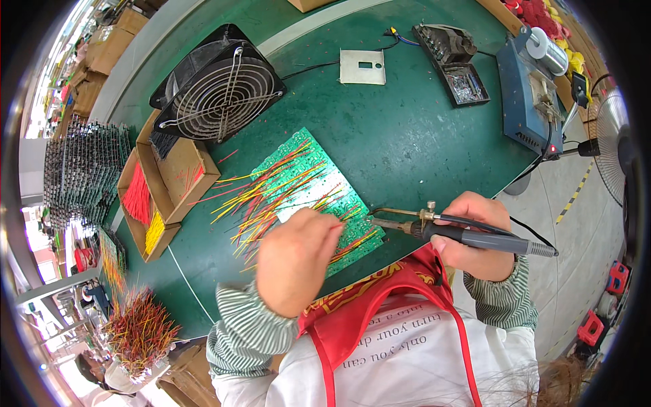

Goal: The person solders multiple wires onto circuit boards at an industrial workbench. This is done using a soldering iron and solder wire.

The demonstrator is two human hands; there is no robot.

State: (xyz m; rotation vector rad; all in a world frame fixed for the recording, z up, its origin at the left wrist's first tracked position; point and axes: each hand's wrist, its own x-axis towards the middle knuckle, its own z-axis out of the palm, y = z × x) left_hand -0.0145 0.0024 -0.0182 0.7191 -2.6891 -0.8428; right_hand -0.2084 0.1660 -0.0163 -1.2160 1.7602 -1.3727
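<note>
A green circuit board (346, 195) lies on the table before me, with rows of red and yellow wires (254, 197) standing out from it toward the left. My left hand (291, 261) is closed in a pinch over the board's near part; whatever sits between the fingertips is too small to make out. In my right hand (478, 264) is a soldering iron (468, 237) with a dark grey handle and a thin solder feed tube on top. Its tip points left, at the right edge of the board, close to the left fingertips. I cannot tell whether the tip touches the board.
A black fan (220, 98) stands beyond the board. Cardboard boxes (178, 216) at left hold red and yellow wires. At the back are a white plate (363, 66) and a black tray (461, 81); a blue soldering station (519, 95) with a solder spool (548, 53) stands right. Wired boards (142, 332) are piled left.
</note>
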